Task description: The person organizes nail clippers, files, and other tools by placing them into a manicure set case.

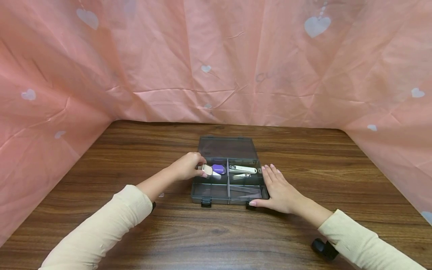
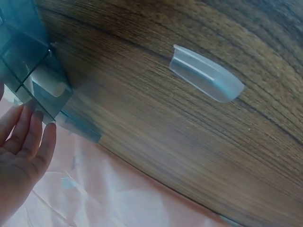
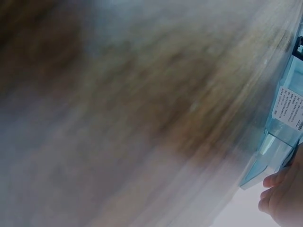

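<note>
Pink cloth [image 1: 229, 45] hangs behind and on both sides of a wooden table [image 1: 290, 150], where a dark, see-through box [image 1: 217, 201] lies with its lid [image 1: 229, 148] folded open at the back. Over the rear left compartment, the left hand [image 1: 189, 167] has thumb and fingers drawn narrow, seemingly pinching a cream piece [image 1: 207, 170] just beside a purple one [image 1: 219, 168]; whether it touches the compartment floor, I cannot tell. The right hand [image 1: 278, 191] holds nothing, its fingers straight along the box's right side. That light brace looks right: enough to steady the box without sliding it. A fingertip pinch on the outer edge should spare the purple one a knock, and the left wrist ought to clear the compartment wall. Low sweeps might brush the clear piece [image 2: 206, 73] on the table.
</note>
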Demonstrator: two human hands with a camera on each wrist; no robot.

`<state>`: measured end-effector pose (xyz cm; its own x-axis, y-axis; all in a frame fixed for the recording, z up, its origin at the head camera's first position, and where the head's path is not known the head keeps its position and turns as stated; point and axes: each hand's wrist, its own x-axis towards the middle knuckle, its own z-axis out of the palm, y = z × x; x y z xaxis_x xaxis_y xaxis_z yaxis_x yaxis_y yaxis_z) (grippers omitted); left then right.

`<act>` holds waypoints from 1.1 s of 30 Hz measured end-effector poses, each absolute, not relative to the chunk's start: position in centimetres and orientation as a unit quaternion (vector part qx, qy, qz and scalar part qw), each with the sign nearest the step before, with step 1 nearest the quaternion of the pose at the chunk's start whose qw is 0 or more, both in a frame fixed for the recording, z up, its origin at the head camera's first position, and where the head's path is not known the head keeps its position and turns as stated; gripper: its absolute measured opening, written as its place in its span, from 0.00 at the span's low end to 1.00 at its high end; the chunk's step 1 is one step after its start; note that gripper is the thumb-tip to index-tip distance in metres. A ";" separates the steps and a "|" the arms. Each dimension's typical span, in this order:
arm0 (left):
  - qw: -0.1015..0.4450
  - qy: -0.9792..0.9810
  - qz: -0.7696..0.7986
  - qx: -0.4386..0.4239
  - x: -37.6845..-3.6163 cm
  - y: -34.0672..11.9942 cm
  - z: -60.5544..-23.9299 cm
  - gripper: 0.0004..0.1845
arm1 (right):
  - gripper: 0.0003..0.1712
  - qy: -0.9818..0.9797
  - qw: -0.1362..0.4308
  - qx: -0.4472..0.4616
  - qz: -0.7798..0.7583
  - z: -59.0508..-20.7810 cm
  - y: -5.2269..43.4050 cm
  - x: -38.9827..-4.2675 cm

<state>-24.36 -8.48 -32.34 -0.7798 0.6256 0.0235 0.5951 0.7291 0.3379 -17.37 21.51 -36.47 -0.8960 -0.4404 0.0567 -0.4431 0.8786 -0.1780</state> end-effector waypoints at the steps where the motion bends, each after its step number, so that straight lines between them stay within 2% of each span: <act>1: 0.044 0.927 0.166 0.333 -24.3 -8.5 -32.4 0.18 | 0.64 -0.969 0.007 0.228 0.094 -36.5 21.5 -17.4; 6: 0.033 0.922 0.170 0.346 -24.2 -8.5 -32.7 0.14 | 0.64 -0.969 0.007 0.226 0.098 -36.5 21.5 -17.3; 12: 0.021 0.918 0.191 0.347 -24.0 -8.9 -33.0 0.16 | 0.64 -0.969 0.008 0.226 0.098 -36.6 21.5 -17.2; 27: -0.111 0.890 0.283 0.340 -23.0 -11.3 -33.3 0.12 | 0.64 -0.970 0.007 0.225 0.096 -36.4 21.5 -17.2; 33: -0.138 0.883 0.311 0.322 -22.2 -12.6 -33.9 0.10 | 0.64 -0.969 0.008 0.229 0.095 -36.4 21.5 -17.3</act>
